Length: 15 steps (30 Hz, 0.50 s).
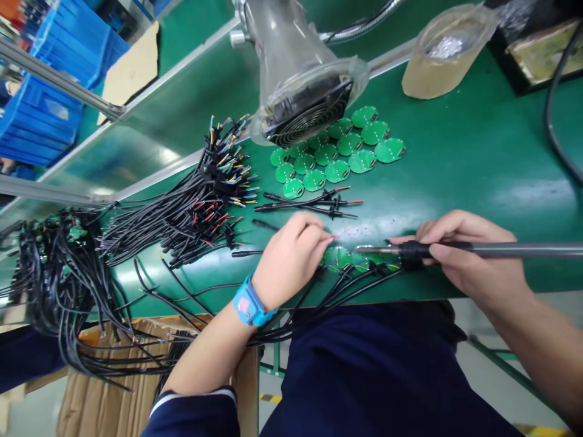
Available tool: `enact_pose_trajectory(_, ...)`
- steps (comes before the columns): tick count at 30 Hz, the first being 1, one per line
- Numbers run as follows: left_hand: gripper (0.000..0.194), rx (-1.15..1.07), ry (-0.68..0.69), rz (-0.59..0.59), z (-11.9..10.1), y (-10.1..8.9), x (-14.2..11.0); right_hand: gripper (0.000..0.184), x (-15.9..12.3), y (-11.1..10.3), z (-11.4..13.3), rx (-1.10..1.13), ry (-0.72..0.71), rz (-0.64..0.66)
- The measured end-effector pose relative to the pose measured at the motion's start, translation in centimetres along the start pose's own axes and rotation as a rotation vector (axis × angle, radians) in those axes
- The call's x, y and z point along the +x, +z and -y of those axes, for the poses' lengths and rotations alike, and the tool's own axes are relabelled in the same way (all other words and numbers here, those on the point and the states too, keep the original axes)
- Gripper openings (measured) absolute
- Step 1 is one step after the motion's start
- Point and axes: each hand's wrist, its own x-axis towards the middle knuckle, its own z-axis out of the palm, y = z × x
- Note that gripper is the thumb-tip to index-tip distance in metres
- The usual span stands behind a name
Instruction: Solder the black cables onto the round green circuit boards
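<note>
My left hand [291,258], with a blue band at the wrist, is closed in a pinch on a thin black cable with a red wire end [334,237]. Its fingertips hover by a row of round green circuit boards [337,258] near the table's front edge. Black cables [348,285] with coloured wires run from these boards toward me. My right hand [478,279] is wrapped round a soldering iron [412,250]; its metal tip points left, over the boards. Part of the row is hidden behind the iron and my left hand.
Loose round green boards [337,170] lie in rows under a fan hood [310,103]. A few red-ended cables [310,203] sit before them. Left are a cable bundle [182,194] and wired boards [75,227]. A tan container [449,57] stands back right.
</note>
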Motion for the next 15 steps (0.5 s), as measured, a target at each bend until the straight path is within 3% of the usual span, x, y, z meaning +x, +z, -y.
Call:
enact_pose_trajectory(3, 0.012, -0.098, -0.106, 0.072, -0.7, 1.0, -1.4, 0.006, 0.0, 0.0, 0.3, -0.018, 0.008, 0.086)
enact_pose_trajectory(7, 0.012, -0.207, -0.235, 0.035, -1.0, 2.6, -1.5, 0.006, 0.0, 0.1, 0.7, -0.116, -0.004, 0.087)
enact_pose_trajectory(15, 0.012, -0.209, -0.271, 0.014, -1.4, 3.0, -1.3, 0.008, 0.0, 0.4, 1.1, -0.233, -0.023, 0.08)
